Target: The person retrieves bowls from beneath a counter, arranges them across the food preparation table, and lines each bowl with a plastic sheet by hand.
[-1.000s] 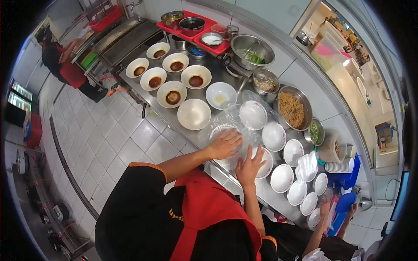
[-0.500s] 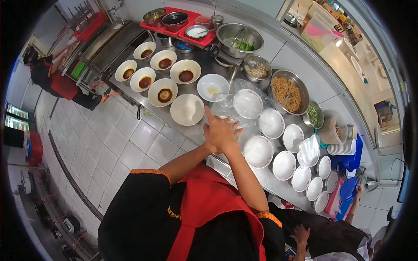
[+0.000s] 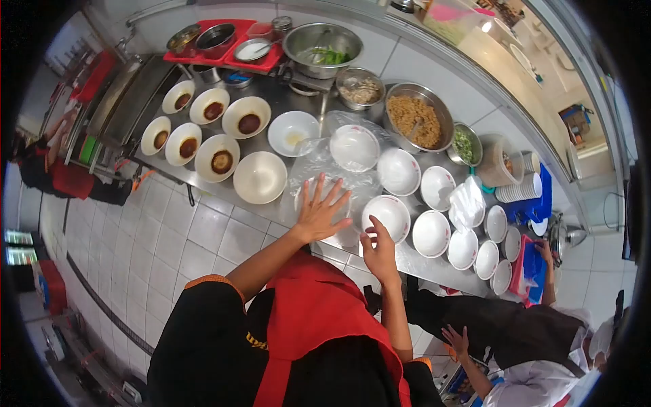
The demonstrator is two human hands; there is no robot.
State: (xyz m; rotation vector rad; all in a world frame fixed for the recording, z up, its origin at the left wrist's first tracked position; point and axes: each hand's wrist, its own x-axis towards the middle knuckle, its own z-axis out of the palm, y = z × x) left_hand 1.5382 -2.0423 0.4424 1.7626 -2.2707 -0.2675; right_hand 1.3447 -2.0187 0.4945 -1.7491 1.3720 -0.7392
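My left hand (image 3: 320, 214), fingers spread wide, is over the clear plastic sheet (image 3: 308, 180) at the counter's front edge; contact with it cannot be judged. A bowl's rim shows faintly under the plastic behind my fingers. My right hand (image 3: 380, 256) is held up, fingers loosely bent and apart, with nothing in it. Its fingertips overlap the near side of a white bowl (image 3: 386, 216) with a patterned rim. Left of my left hand stands a cream bowl (image 3: 260, 178). Another white bowl (image 3: 354, 147) sits on the plastic farther back.
Several cream bowls with dark sauce, one a front bowl (image 3: 217, 161), stand at left. Along the wall are a bowl of minced food (image 3: 418, 117), chopped greens (image 3: 462, 144) and a red tray (image 3: 264, 62). Several white bowls fill the right. A co-worker (image 3: 522, 332) stands at right.
My hands, which were together over one another, have come apart. The left is now spread out and the right has moved to the right. The camera view has also shifted rightward.
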